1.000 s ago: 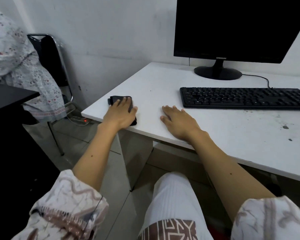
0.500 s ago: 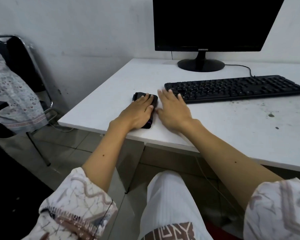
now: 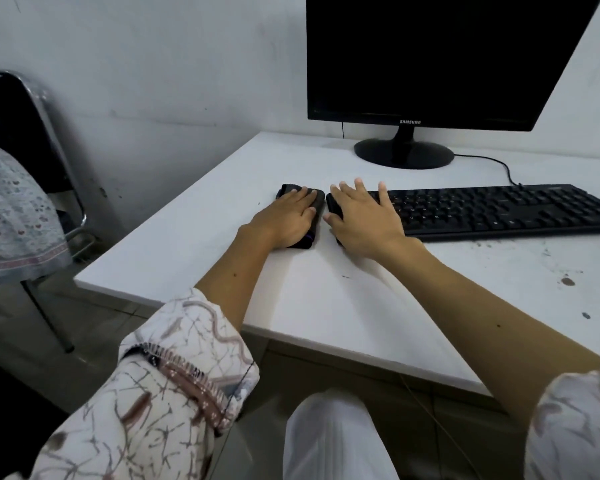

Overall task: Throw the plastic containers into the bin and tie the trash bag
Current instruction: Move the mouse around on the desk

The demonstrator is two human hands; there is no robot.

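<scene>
Two hands lie flat, neither grip grasping anything: my left hand (image 3: 284, 220) rests, fingers straight, on a small black flat device (image 3: 317, 202); my right hand (image 3: 364, 216) spreads, released, over the left end of the black keyboard (image 3: 499, 209). Both forearms stretch across the white surface (image 3: 194, 244). No plastic containers, bin or trash bag show. I'd judge such containers light, thin-walled and crushable; take them by the rim.

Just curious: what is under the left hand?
A dark flat object, perhaps a phone, lies on the white desk beneath the left hand; the hand hides most of it.
</scene>
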